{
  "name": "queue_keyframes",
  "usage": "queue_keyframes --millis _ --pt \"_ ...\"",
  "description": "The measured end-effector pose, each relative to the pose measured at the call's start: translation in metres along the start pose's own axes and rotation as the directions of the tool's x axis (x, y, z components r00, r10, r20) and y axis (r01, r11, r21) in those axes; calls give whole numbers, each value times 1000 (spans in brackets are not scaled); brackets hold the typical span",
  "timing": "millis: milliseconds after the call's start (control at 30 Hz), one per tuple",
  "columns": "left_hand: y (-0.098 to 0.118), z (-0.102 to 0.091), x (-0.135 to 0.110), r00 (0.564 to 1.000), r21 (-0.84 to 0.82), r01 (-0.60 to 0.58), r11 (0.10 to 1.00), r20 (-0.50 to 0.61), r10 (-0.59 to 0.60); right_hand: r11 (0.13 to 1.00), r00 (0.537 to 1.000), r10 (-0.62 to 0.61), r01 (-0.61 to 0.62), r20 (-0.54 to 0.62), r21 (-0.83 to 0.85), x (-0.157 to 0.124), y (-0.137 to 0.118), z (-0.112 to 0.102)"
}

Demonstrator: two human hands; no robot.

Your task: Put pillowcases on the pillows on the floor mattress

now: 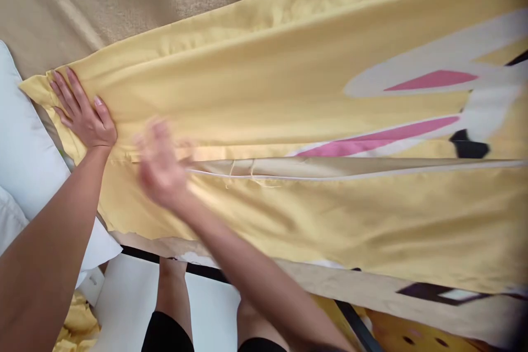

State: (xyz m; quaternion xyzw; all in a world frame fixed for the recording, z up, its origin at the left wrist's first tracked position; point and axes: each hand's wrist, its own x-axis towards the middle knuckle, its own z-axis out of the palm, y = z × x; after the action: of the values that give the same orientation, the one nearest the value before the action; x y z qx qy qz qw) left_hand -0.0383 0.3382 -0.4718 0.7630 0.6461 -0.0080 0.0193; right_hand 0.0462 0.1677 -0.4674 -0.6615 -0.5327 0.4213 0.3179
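A yellow duvet cover point(256, 93) with a printed white rabbit and pink inner ears lies spread over the bed. Near its left end, my left hand point(88, 121) presses flat on the fabric, fingers spread. My right hand point(163, 168) is blurred by motion over the left end of the long opening; its fingers look stretched out and nothing shows in it. A white zipper edge point(350, 177) runs along this opening, with a few loose threads point(252, 169) across the gap. Whether the right hand touches the cloth I cannot tell.
A beige plush blanket point(136, 0) lies behind the cover. White pillows point(28, 137) are at the left edge. Below are my legs point(173, 286), a white surface point(210, 297), a dark bed-frame bar point(355, 324) and yellow printed cloth point(412, 330).
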Motion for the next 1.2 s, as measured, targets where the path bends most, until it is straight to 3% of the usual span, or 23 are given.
queue_keyframes --millis 33,100,167,233,333,400,467,500,567,600,667,733,833,867,933,967,1000,1033,1067,1133,1200 --pt "0 0 0 1000 20 -10 1000 -12 10 992 991 -129 129 43 4 -13 -12 34" --pt "-1 1 0 1000 27 -18 999 -25 18 937 924 -347 350 160 12 -47 -27 92" --pt "-3 3 0 1000 -19 8 1000 -11 -8 900 855 -425 435 299 35 -89 -34 129" --pt "-6 4 -1 999 -73 36 997 21 -34 890 799 -434 452 416 61 -127 -40 145" --pt "-8 4 -1 998 -118 38 992 50 -32 858 714 -493 494 498 142 -156 -54 140" --pt "-7 2 -1 999 -92 12 996 30 -10 833 726 -544 528 421 166 -150 -65 127" --pt "-5 0 -1 1000 -26 -15 1000 -7 14 864 823 -501 496 269 89 -130 -66 108" --pt "-4 -1 -1 999 11 -27 1000 -20 28 906 886 -419 422 198 25 -118 -59 97" --pt "-2 -4 -1 998 60 -51 997 -30 53 979 981 -166 176 96 -103 -105 -29 70" --pt "-1 -6 -1 998 67 -58 996 -26 59 987 998 -20 30 61 -161 -107 -6 53" --pt "0 -7 0 998 70 -62 996 -11 63 945 984 169 -178 -55 -275 -133 52 14" --pt "-1 -8 1 998 69 -60 996 4 60 836 924 242 -354 -296 -419 -185 114 -32" --pt "-4 -7 2 998 69 -64 996 23 63 595 746 415 -656 -521 -464 -275 186 -106" --pt "-6 -7 2 997 66 -67 996 35 65 522 672 483 -736 -562 -431 -298 200 -128" --pt "-8 -6 1 997 62 -65 996 53 61 356 477 588 -878 -654 -321 -321 210 -163" --pt "-8 -6 1 997 62 -63 996 56 60 314 413 599 -909 -686 -274 -319 207 -173" --pt "-9 -6 1 997 65 -60 996 51 57 317 392 585 -916 -710 -245 -308 198 -179" --pt "-9 -5 0 998 71 -59 996 42 56 368 422 550 -897 -721 -245 -290 185 -178" --pt "-9 -5 1 998 81 -58 995 31 55 466 505 489 -841 -711 -276 -266 169 -173" --pt "-8 -5 2 998 118 -62 991 40 58 689 717 317 -624 -621 -369 -208 130 -150" --pt "-7 -6 3 993 175 -70 982 109 51 880 906 95 -269 -412 -391 -149 92 -118"
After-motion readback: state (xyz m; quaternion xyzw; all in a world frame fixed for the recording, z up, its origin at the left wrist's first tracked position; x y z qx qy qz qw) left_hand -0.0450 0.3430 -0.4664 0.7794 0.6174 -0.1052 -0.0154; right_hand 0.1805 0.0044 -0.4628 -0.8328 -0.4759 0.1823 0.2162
